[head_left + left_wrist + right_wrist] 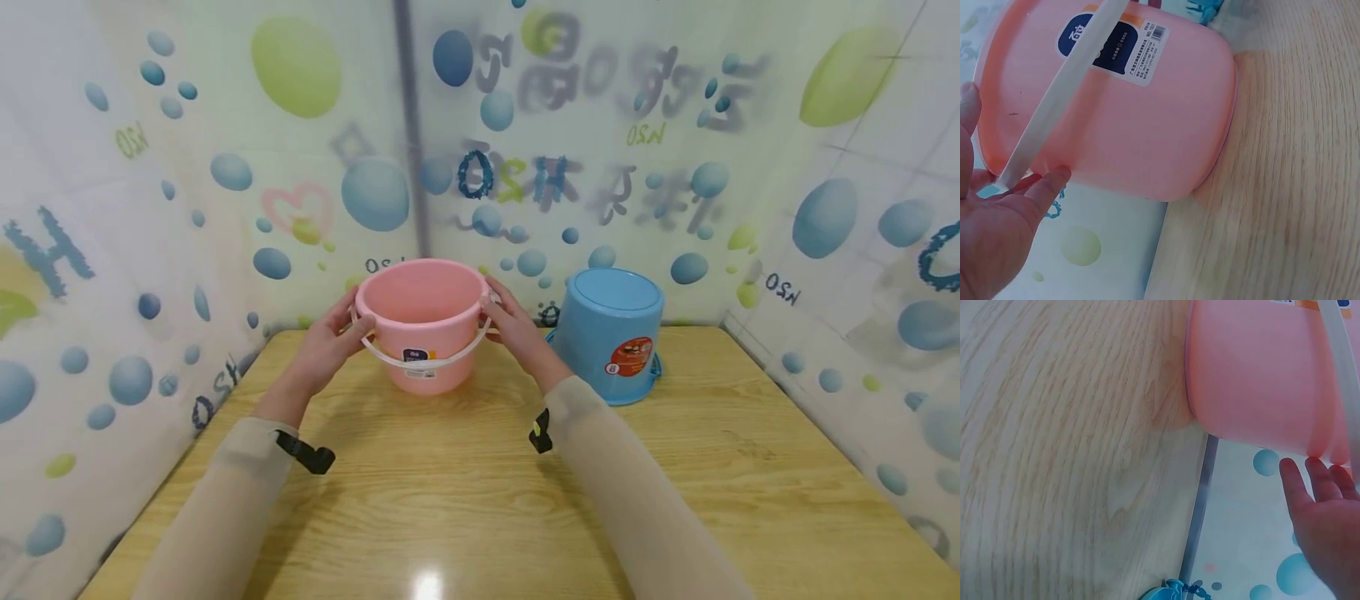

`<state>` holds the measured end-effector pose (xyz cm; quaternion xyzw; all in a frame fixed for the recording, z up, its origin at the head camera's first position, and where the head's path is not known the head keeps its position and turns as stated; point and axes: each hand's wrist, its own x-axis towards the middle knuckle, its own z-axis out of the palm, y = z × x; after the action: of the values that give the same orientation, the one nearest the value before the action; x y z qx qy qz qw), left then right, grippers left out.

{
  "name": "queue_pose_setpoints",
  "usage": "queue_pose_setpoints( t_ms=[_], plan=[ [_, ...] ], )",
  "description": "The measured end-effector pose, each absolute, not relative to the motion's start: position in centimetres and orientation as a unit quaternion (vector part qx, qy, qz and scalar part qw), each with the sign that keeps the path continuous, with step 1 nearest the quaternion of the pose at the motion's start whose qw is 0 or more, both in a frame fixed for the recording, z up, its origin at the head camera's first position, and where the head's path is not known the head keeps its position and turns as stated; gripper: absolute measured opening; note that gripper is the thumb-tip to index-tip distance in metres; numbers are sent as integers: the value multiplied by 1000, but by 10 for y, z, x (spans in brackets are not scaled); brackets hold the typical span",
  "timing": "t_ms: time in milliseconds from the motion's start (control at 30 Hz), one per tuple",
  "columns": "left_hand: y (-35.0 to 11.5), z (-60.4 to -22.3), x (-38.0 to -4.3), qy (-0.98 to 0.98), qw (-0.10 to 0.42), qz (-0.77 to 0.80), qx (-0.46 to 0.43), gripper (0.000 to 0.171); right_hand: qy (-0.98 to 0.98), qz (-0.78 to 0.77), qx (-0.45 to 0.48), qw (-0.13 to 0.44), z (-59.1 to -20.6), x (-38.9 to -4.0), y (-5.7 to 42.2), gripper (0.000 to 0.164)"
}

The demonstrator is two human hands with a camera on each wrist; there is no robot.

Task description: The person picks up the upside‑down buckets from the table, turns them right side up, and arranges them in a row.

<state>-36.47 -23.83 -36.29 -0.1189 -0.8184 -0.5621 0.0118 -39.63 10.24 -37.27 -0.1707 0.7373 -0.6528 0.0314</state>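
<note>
A pink bucket (427,335) stands upright toward the back of the table, its mouth up and its base at the wood. Its white handle (1054,103) hangs down across the front, over a dark blue and white label (1141,53). My left hand (322,348) grips the left side of the rim, thumb in front and fingers along the outer wall. On the other side my right hand (519,332) holds the rim near the handle's end; in the right wrist view its fingertips (1315,464) touch the wall beneath the rim.
To the right, a blue bucket (592,337) with a red round sticker (628,357) stands upside down on the wooden table (450,467). Curtains (300,233) printed with bubbles close off the back and both sides. A black strap mount (303,452) sits on each wrist.
</note>
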Motion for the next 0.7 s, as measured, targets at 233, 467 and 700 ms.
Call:
queue_pose_setpoints(
  t_ms=[233,467,700],
  plan=[
    [-238,-362,-366,-810,11,-573,-124,92,738,-657,-155,22,-371,-399,100,65],
    [-237,-363,-369,-805,11,-580,-122,91,734,-662,-151,8,-370,-398,99,64],
    [-239,-359,-361,-793,43,-596,-118,88,747,-649,-138,-34,-369,-395,101,75]
  ],
)
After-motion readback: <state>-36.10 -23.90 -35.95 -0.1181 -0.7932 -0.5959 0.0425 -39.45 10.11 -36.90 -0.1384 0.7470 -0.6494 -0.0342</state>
